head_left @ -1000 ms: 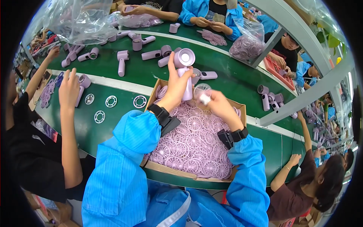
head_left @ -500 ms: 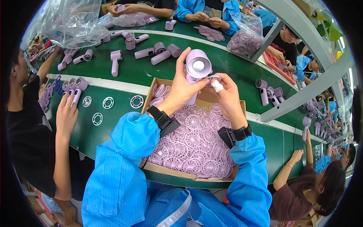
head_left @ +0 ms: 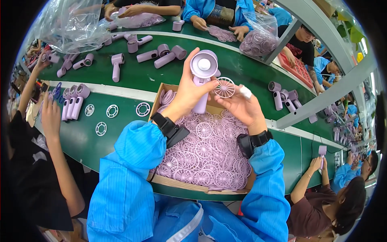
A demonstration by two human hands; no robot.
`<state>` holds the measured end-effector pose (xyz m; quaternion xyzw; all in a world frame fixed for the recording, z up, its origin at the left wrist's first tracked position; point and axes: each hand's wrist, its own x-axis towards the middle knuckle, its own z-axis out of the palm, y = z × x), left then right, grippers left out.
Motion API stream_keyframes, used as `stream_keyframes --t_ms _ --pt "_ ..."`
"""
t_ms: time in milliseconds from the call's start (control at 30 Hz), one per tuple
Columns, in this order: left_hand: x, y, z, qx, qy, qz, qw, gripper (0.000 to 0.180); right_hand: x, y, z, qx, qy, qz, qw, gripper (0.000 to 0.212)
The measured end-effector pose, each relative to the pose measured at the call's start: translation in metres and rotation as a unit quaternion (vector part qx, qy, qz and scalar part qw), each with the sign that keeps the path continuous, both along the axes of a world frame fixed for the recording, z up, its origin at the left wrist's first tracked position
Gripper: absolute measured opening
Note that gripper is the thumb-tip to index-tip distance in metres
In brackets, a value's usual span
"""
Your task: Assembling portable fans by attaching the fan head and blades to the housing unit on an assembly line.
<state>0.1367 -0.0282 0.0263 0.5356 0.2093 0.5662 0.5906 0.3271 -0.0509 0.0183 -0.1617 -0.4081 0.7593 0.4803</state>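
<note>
My left hand (head_left: pixel 188 90) grips a lilac handheld fan (head_left: pixel 200 97) upright by its handle. The fan's round head faces me, with a white hub in its open middle. At the fan's right side, a round lilac fan grille (head_left: pixel 224 87) with thin spokes is held in my right hand (head_left: pixel 244 107), palm partly turned up. The left thumb tip reaches the grille's left edge. One right finger has a white wrapping (head_left: pixel 245 92). Below both hands stands a cardboard box (head_left: pixel 181 180) heaped with loose lilac grilles (head_left: pixel 203 149).
Several lilac fans (head_left: pixel 117 66) lie across the green belt (head_left: pixel 141 76) beyond. Rings (head_left: pixel 142 109) and three standing fans (head_left: pixel 73 103) are left of the box. A grey metal post (head_left: pixel 318 107) slants in at right. Co-workers sit around, one on my left (head_left: pixel 36 161).
The grille has turned to face me, and my right hand has opened out more palm-up beside it. The fan has shifted slightly left. The left co-worker's hand has left the standing fans.
</note>
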Motion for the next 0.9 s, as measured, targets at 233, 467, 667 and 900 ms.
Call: stream_keyframes --t_ms 233,467,667,900 --pt "0.004 0.002 -0.01 -0.027 0.038 0.036 0.998 0.086 -0.01 -0.002 0.006 0.023 -0.113 -0.153 0.981 0.04" --pt "0.018 0.005 -0.037 0.168 0.202 0.127 0.956 0.077 -0.036 -0.008 0.006 0.448 -0.469 -0.479 0.592 0.035" --pt "0.019 -0.005 -0.031 0.067 0.187 0.046 0.979 0.075 -0.035 -0.01 0.004 0.46 -0.46 -0.485 0.584 0.037" --pt "0.019 -0.007 -0.035 0.073 0.191 0.052 0.977 0.077 -0.035 -0.008 0.0 0.456 -0.459 -0.479 0.594 0.038"
